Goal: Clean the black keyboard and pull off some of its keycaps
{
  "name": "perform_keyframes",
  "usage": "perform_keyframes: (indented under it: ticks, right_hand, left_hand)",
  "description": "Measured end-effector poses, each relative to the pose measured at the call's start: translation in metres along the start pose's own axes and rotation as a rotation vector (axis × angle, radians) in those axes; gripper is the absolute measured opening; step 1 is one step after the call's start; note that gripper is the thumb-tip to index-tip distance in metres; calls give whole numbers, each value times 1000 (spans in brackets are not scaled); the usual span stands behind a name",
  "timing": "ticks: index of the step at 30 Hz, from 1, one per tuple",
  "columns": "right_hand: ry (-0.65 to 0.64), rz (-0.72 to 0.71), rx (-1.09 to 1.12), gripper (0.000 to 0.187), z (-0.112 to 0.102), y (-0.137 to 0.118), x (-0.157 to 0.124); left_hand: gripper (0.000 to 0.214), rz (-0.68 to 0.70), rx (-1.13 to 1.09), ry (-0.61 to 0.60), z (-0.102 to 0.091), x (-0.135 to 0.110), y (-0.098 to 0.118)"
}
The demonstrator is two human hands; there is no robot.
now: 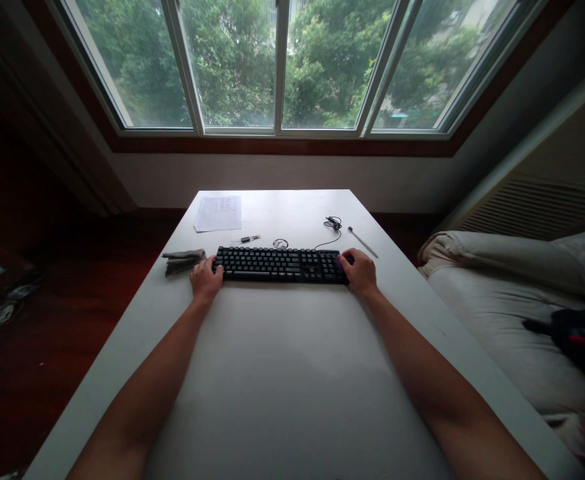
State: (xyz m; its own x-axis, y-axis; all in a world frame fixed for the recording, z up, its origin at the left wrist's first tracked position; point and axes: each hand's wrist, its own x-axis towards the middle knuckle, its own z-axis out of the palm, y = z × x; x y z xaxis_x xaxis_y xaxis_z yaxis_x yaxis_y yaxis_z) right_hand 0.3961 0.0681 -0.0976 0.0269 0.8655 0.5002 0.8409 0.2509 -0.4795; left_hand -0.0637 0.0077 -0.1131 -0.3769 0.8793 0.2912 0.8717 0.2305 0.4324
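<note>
A black full-size keyboard (pixel 262 263) lies crosswise on the white table. Around its left end, my left hand (pixel 205 277) is closed, with the thumb over the edge. My right hand (pixel 360 270) grips the opposite end beside the number keys. A small purple patch shows at the right fingertips, too dim to make out. Just left of my left hand rests a folded grey cloth (pixel 180 261). The keyboard's black cable (pixel 332 223) is bundled behind its right part. A clear ring-like item (pixel 280 244) sits behind the middle, partly hidden by the keyboard.
On the white table (pixel 292 373) are a printed paper sheet (pixel 218 213), a small tool with thin metal wires (pixel 248 239) and a slim brush (pixel 362 241). A light-covered sofa or bed (pixel 472 287) stands along the right side. Windows (pixel 237 67) are beyond the table.
</note>
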Motion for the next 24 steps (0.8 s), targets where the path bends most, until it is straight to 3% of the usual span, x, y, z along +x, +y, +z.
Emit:
perform_keyframes:
  ticks: [4, 7, 15, 19, 24]
  right_hand:
    - [-70, -120, 144, 27, 5, -23, -7]
    - [-120, -174, 92, 26, 13, -30, -10]
    - [-60, -34, -118, 28, 7, 5, 0]
    - [7, -16, -112, 28, 2, 6, 0]
    - [-102, -199, 70, 25, 10, -18, -9]
  left_hand:
    - [45, -2, 10, -8, -2, -1, 1]
    - [45, -2, 14, -11, -2, 0, 1]
    - [44, 6, 4, 2, 1, 1, -1]
    - [44, 7, -7, 11, 2, 0, -2]
    - [44, 6, -6, 17, 3, 1, -3]
